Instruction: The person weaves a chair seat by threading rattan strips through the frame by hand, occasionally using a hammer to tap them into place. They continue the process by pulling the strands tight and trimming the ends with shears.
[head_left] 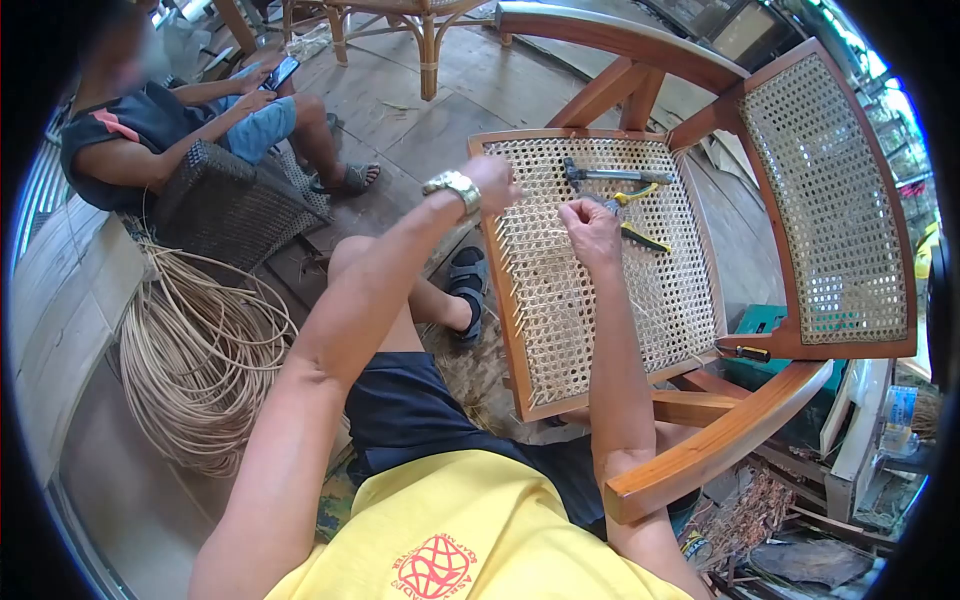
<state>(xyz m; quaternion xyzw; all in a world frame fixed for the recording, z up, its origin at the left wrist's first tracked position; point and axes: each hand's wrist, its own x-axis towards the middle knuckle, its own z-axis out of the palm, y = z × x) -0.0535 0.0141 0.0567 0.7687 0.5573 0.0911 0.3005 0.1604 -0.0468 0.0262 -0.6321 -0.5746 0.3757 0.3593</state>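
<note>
On the woven cane seat (680, 300) of a wooden chair (720, 440), before the seated person, two hands meet near the pegged edge.
Left hand (490, 185) is curled beside the row of pegs (510, 275); right hand (592, 232) seems to pinch above the weave; whether either one grasps a strand, I cannot tell. To do this step well, I judge, any strand should stay flat and evenly tight, without disturbing the pegs. Hammer (622, 176) and pliers (636, 194) lie on the weave near the right hand, so better not to bump them.
</note>
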